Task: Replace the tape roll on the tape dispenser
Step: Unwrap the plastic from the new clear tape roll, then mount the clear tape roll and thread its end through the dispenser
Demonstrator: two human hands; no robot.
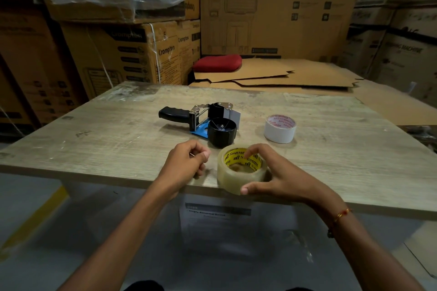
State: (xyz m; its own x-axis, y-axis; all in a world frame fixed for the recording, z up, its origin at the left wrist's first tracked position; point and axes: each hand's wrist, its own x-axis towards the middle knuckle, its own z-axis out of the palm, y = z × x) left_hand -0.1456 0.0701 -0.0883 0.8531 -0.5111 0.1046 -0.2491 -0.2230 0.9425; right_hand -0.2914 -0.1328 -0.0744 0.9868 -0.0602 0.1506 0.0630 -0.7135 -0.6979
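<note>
A clear tape roll [233,176] with a yellow printed core lies flat at the near edge of the wooden table [113,134]. My right hand [274,172] holds it, thumb on its near side and fingers over the far rim. My left hand [189,160] is just left of the roll with fingers curled and thumb against forefinger, apparently pinching the tape's loose end. The tape dispenser [203,120], with black handle, blue frame and bare black hub, lies on its side behind the roll. A white tape roll [280,129] lies flat to the dispenser's right.
Stacked cardboard boxes [123,54] wall in the back and left. Flattened cardboard sheets [295,73] and a red cushion [217,62] lie behind the table. A printed paper sheet [215,222] hangs below the table's near edge.
</note>
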